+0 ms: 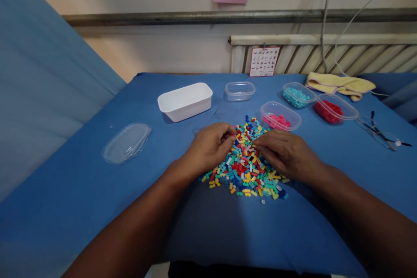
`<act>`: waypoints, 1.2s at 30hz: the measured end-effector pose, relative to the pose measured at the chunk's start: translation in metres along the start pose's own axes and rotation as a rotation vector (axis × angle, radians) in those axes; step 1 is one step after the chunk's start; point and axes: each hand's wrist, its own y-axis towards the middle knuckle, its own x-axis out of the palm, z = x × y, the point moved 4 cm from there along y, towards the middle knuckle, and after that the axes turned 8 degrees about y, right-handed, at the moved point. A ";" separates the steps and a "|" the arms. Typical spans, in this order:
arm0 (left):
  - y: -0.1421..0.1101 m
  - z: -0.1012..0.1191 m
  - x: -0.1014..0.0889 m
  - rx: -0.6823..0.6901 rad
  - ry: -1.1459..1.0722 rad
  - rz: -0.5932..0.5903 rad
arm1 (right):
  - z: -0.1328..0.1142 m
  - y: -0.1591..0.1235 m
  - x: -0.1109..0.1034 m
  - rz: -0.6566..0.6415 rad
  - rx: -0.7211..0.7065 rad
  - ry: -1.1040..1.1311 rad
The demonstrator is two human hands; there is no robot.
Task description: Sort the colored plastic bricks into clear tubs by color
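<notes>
A heap of small, many-coloured toy building bricks [243, 167] is spread on the blue tabletop. At the heap's upper left is my left hand [210, 145], its fingers curled toward the thumb. A bit of pink shows by those fingertips, but what lies inside the hand is hidden. My right hand [286, 152] rests over the heap's right side. Its fingers are pressed together with the tips down among the bricks, and anything pinched there is too small to make out. Just beyond it stands a clear tub [295, 117] holding pink bricks [276, 120].
Farther right are tubs of turquoise bricks [296, 97] and red bricks [329, 110], a yellow cloth [339, 83] and eyeglasses [379, 131]. Behind the heap stand a white container [187, 104] and a clear tub [240, 91]. Clear lids [127, 143] lie at left.
</notes>
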 end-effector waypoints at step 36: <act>-0.003 0.000 0.000 -0.272 -0.679 0.186 | -0.012 0.007 -0.025 0.187 0.005 -0.032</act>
